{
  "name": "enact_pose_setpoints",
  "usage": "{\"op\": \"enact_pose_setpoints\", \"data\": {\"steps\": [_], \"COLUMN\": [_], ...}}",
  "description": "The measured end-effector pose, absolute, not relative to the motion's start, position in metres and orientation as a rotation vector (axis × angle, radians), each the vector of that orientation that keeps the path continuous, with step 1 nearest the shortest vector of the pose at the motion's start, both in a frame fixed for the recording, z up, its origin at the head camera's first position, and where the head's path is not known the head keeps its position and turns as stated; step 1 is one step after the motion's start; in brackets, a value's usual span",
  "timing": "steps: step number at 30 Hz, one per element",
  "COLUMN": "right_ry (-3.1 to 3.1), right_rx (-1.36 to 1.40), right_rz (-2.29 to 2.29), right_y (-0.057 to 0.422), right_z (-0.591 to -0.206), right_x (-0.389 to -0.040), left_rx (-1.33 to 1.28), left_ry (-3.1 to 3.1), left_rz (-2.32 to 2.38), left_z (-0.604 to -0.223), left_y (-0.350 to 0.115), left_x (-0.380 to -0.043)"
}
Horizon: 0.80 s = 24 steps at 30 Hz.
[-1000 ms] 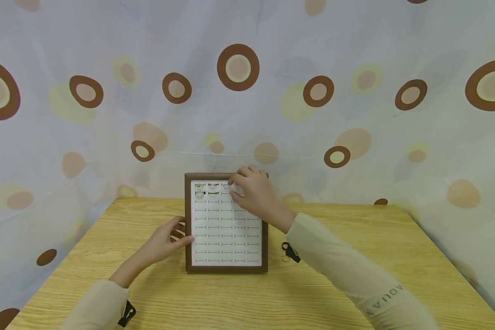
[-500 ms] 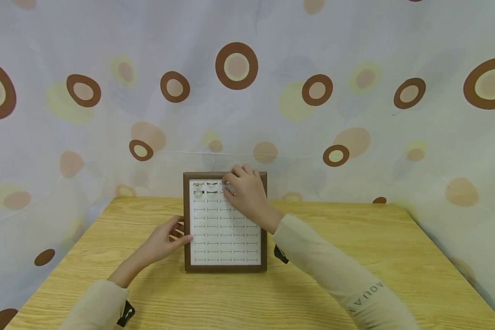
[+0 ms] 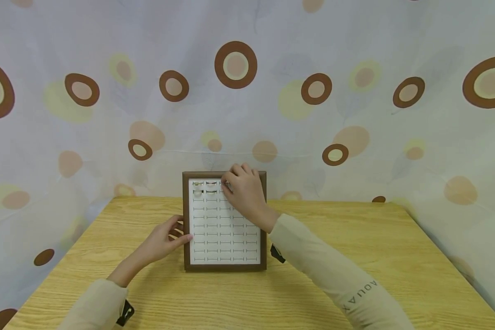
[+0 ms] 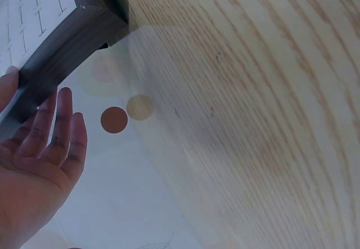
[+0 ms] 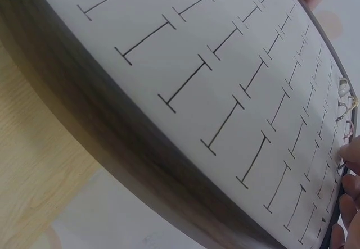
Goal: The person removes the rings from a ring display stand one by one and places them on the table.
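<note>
A ring display board (image 3: 227,267) with a dark brown frame and a white slotted panel stands tilted back on the table. My left hand (image 3: 165,238) holds its left edge, thumb on the front and fingers behind; in the left wrist view, the left hand (image 4: 42,164) has some fingers spread off the frame. Several rings (image 3: 211,184) sit in the first two columns of the top two rows. At the third slot of the top row, my right hand (image 3: 247,192) pinches a ring (image 5: 342,163), mostly hidden by the fingertips.
The light wood table (image 3: 354,256) extends on both sides of the board and in front of it. Behind it hangs a pale curtain (image 3: 247,114) with brown and yellow circles. Black straps (image 3: 125,313) show at the wrists.
My right hand has shifted slightly left and drawn its fingertips closer to the panel at the third top slot. My left hand keeps its hold on the frame.
</note>
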State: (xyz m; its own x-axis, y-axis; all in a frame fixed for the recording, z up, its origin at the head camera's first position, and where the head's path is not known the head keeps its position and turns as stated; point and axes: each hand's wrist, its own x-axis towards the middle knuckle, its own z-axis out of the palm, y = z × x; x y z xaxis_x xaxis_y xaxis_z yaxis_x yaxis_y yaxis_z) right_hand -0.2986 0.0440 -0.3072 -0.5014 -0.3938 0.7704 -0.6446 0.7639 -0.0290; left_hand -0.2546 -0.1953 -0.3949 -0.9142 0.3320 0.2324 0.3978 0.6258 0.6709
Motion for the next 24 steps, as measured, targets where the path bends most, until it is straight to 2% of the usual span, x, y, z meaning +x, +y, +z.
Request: {"op": "enact_pose_setpoints", "data": {"steps": [24], "right_ry": [-2.140], "right_rx": [0.840], "right_rz": [0.668], "right_y": [0.0495], "right_z": [-0.3017], "right_x": [-0.2954], "left_rx": [-0.622], "left_ry": [-2.743], "left_rz": [-1.171], "left_z": [-0.3960], "left_y": [-0.1956], "left_x": [-0.2553]}}
